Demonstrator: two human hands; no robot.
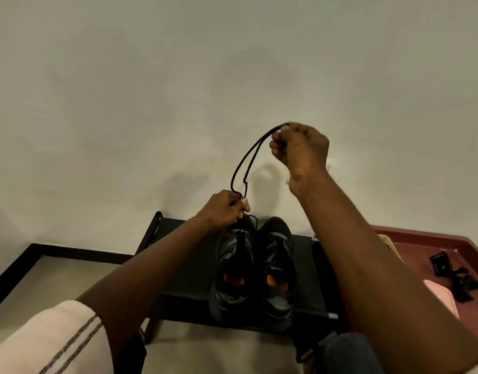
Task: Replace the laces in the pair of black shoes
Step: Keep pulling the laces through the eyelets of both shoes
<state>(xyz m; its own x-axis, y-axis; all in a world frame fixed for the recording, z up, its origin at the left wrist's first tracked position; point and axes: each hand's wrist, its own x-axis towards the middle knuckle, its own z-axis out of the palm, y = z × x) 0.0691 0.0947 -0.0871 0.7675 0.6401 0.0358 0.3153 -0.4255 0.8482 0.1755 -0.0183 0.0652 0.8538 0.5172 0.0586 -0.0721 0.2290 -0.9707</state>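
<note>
Two black shoes with orange insoles stand side by side on a low black rack [178, 265], the left shoe [232, 268] and the right shoe [279, 268], toes toward the wall. My left hand [227, 207] pinches a black lace [243, 168] just above the left shoe's toe end. My right hand [300, 147] is raised higher and to the right, gripping the far end of the doubled lace, which stretches between both hands.
A plain pale wall fills the background. A dark red tray [432, 238] lies at the right with a black clip-like object [453, 276] and pink cloth on it. Black skirting [30, 261] runs along the floor at left. My knee shows at the bottom.
</note>
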